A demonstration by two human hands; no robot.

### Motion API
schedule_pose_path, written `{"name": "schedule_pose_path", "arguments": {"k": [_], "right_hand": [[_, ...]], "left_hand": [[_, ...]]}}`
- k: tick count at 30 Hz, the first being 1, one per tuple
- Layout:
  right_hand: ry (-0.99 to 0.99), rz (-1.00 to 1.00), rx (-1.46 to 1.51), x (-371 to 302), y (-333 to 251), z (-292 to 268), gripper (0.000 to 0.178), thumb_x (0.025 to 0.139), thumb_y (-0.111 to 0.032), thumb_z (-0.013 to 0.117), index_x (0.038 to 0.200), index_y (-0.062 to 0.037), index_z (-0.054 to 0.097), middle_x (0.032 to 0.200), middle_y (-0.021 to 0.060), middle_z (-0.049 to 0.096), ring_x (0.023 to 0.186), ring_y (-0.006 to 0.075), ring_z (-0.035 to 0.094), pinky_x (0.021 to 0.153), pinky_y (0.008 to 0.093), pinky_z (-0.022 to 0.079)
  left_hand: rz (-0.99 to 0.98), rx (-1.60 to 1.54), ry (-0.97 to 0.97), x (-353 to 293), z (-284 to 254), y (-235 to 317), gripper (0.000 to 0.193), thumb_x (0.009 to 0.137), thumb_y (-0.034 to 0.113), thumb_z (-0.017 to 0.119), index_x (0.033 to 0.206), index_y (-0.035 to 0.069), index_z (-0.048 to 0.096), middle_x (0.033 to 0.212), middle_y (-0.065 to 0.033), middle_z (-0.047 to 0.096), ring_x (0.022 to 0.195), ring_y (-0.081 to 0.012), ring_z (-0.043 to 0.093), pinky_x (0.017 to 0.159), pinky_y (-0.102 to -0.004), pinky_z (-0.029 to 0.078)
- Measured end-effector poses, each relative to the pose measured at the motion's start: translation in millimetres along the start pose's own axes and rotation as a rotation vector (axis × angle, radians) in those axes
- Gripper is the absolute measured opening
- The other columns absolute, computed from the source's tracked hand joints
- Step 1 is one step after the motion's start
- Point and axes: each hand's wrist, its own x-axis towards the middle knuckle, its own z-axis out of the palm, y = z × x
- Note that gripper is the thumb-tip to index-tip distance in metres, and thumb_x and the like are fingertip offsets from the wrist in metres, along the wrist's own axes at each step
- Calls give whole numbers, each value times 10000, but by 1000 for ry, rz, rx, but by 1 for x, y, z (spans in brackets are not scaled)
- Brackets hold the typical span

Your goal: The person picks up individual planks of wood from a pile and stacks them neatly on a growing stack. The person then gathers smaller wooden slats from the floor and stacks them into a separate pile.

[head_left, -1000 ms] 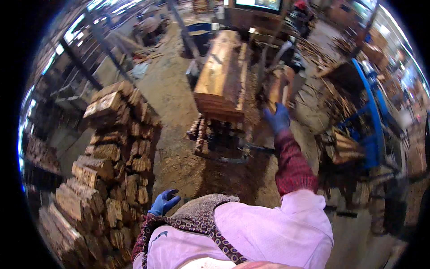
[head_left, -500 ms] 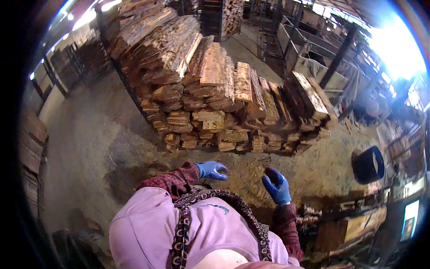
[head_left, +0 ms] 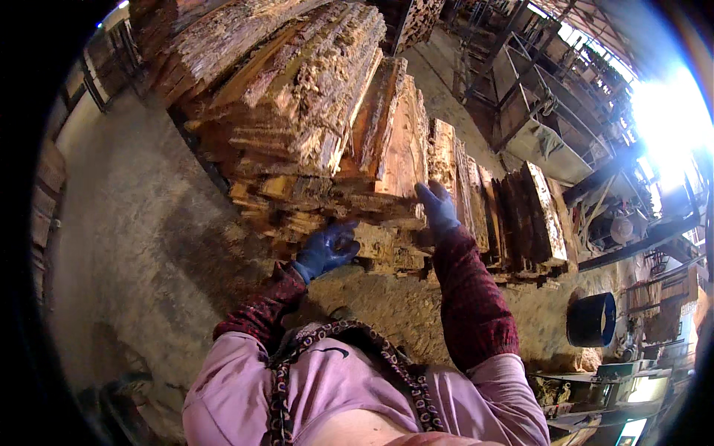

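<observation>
Closer to the stack (head_left: pixel 305 111) now, the right hand (head_left: pixel 440 208) is touching a plank (head_left: pixel 405 145) at twelve o'clock, likely because its end is exposed, grip unclear to me. At eleven, the left hand (head_left: pixel 325 249) is curling below, fingers apart.

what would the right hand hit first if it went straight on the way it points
Probably the smooth plank; the right hand looks very close to its near corner, though whether they touch is unclear.
</observation>
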Motion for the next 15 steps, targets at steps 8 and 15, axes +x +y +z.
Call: {"name": "schedule_pose_path", "arguments": {"k": [8,15], "right_hand": [[-564,-356,-148,67,-80,10,468,905,-272,781,1286,-50,624,1028,85,710,812,258,741,640,387,601],[-578,-955,-475,61,-74,31,593,780,-284,894,1280,-91,638,1111,141,750,1042,374,720,882,406,577]], "left_hand": [[605,758,205,93,-43,138,795,892,414,752,1567,131,443,1585,-178,446,1435,-405,441,1168,-503,385],[522,1073,232,132,-21,100,831,923,576,625,1609,171,388,1639,-190,362,1469,-441,378,1215,-560,292]]}}
